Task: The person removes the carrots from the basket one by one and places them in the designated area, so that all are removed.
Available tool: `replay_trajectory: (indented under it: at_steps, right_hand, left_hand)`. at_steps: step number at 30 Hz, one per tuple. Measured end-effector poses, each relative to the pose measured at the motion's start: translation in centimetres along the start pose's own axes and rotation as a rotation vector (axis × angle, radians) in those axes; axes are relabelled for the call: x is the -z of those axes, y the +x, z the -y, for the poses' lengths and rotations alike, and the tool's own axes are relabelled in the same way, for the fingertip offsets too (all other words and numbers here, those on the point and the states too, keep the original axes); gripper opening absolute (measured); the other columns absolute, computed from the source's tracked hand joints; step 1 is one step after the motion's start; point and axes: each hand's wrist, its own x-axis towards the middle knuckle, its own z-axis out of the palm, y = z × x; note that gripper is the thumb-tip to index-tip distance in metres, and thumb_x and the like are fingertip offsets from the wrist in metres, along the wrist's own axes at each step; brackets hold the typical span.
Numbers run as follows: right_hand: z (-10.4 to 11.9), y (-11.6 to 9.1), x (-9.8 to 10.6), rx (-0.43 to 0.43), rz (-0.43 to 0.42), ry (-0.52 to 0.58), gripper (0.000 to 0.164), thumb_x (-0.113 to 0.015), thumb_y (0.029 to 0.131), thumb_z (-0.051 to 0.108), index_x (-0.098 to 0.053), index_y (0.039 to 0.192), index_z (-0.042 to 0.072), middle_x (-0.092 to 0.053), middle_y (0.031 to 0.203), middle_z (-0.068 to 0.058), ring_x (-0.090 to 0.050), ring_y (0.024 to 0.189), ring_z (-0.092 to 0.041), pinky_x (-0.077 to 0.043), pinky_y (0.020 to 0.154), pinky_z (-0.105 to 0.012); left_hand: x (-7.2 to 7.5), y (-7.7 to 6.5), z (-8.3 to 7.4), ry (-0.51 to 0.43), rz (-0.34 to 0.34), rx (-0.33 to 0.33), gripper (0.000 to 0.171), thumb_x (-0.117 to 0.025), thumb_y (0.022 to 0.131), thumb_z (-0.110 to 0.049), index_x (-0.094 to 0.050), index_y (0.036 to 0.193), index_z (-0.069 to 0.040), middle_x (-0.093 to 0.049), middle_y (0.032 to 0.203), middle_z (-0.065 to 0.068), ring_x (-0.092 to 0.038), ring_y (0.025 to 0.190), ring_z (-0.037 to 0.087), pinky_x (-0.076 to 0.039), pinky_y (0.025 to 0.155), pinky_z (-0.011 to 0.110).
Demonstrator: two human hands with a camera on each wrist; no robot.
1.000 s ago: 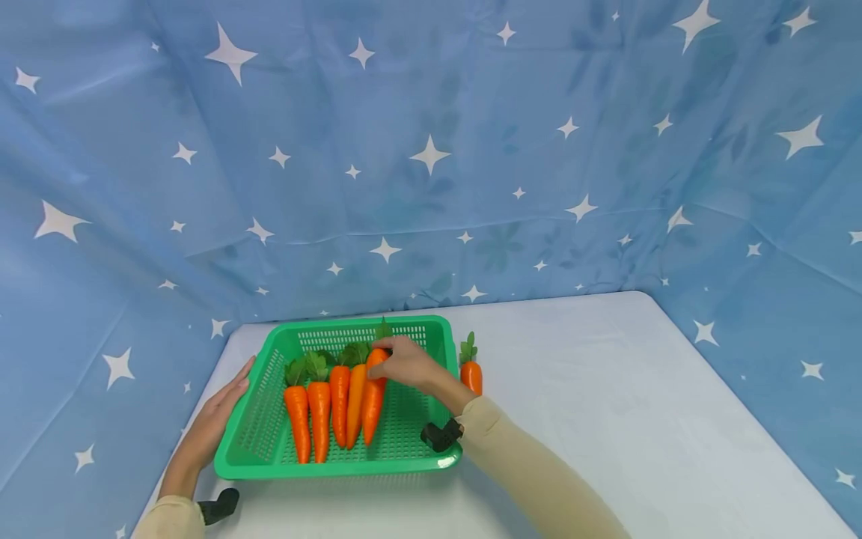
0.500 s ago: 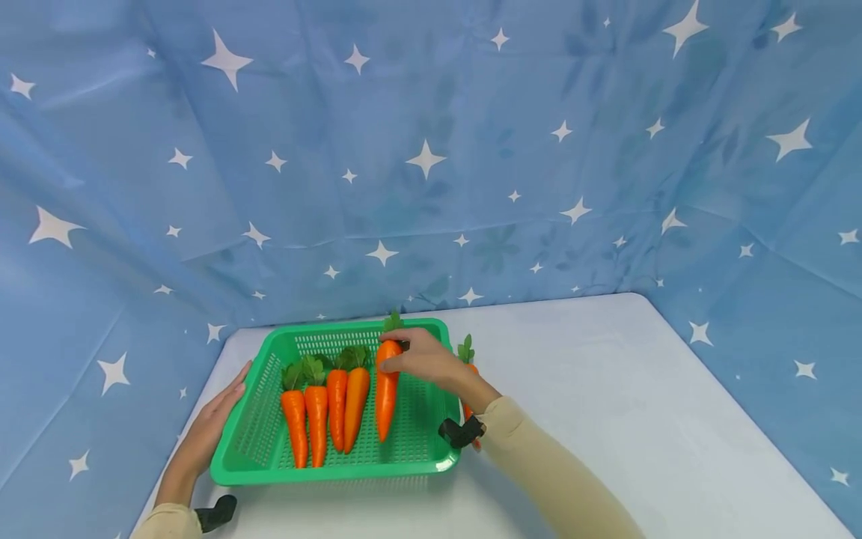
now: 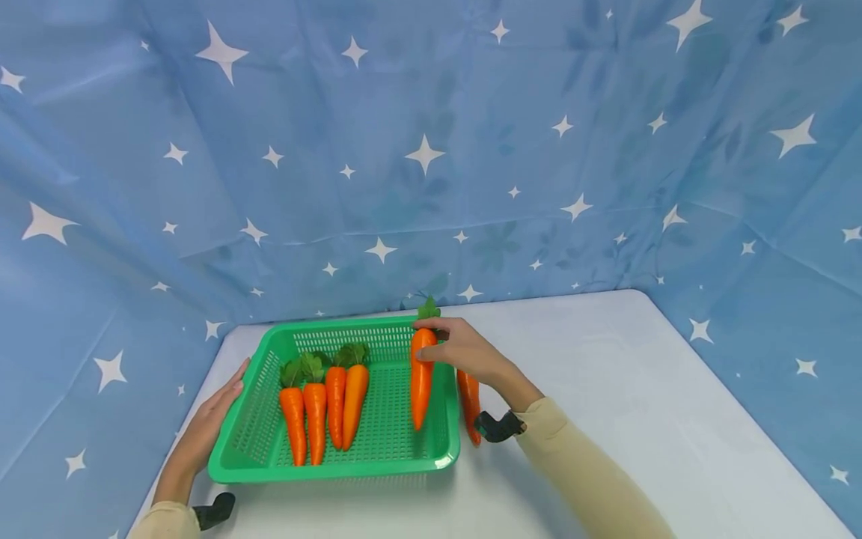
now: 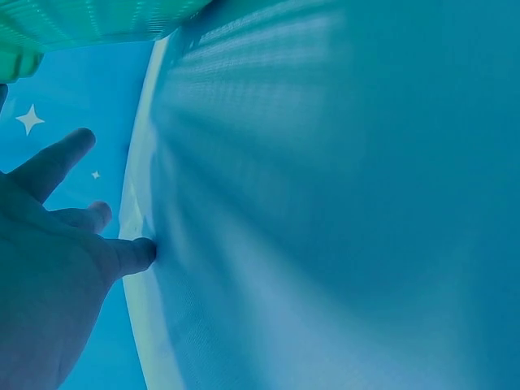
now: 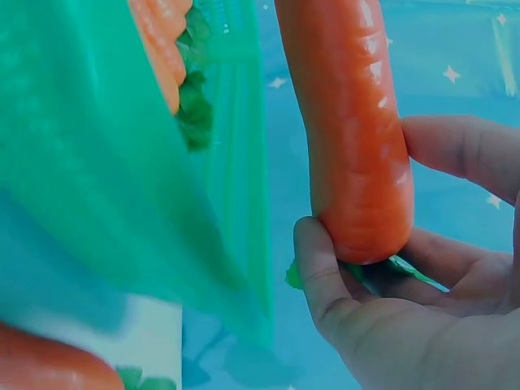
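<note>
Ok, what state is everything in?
Green plastic basket: upright on white tabletop.
Four carrots: inside, side by side.
Raised carrot: held.
Right hand: pinching that carrot's leafy end.
Outer carrot: lying beside the basket, partly hidden.
Left hand: fingers straight, along basket's side.
Starry curtain: hanging, creased.

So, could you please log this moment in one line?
right hand: grips carrot | left hand: at left rim of green perforated basket | in basket: four carrots | on table beside basket: one carrot
</note>
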Motion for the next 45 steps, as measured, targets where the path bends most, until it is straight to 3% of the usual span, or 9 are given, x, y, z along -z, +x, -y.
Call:
replay_trajectory:
  at_steps: [13, 21, 34, 45]
  right_hand:
    - [-1.0, -2.0, 4.2, 0.021, -0.024, 0.049, 0.063, -0.074, 0.097, 0.014, -0.055, 0.155, 0.000, -0.053, 0.155, -0.022, -0.055, 0.136, -0.039, -0.054, 0.104, -0.049]
    - [-2.4, -3.0, 6.1, 0.023, -0.054, 0.027, 0.061, -0.074, 0.098, 0.015, -0.057, 0.155, 0.002, -0.052, 0.158, -0.019, -0.051, 0.141, -0.040, -0.049, 0.109, -0.054]
    - [-6.0, -4.2, 7.6, -0.036, -0.073, -0.024, 0.060, -0.073, 0.098, 0.014, -0.056, 0.154, 0.001, -0.050, 0.159, -0.023, -0.051, 0.141, -0.042, -0.048, 0.110, -0.054]
    - [-8.6, -4.6, 7.8, -0.076, -0.054, -0.063, 0.058, -0.074, 0.099, 0.012, -0.057, 0.153, 0.002, -0.051, 0.158, -0.023, -0.047, 0.144, -0.043, -0.046, 0.112, -0.056]
  left_hand:
    - [0.1, 0.0, -0.4, 0.006, 0.000, 0.006, 0.059, -0.030, 0.120, -0.043, -0.012, 0.174, -0.028, -0.005, 0.179, -0.004, -0.018, 0.141, -0.018, -0.030, 0.097, 0.004]
    - [0.1, -0.1, 0.0, 0.021, -0.010, -0.001, 0.058, -0.029, 0.120, -0.043, -0.013, 0.174, -0.028, -0.005, 0.179, -0.006, -0.017, 0.141, -0.017, -0.030, 0.097, 0.003]
    - [0.2, 0.3, 0.4, 0.013, -0.001, -0.031, 0.057, -0.029, 0.120, -0.040, -0.013, 0.174, -0.029, -0.005, 0.179, -0.007, -0.016, 0.144, -0.015, -0.029, 0.098, 0.004]
    - [0.2, 0.5, 0.1, 0.010, 0.012, -0.011, 0.058, -0.029, 0.120, -0.042, -0.011, 0.174, -0.031, -0.004, 0.179, -0.008, -0.015, 0.143, -0.016, -0.028, 0.097, 0.003]
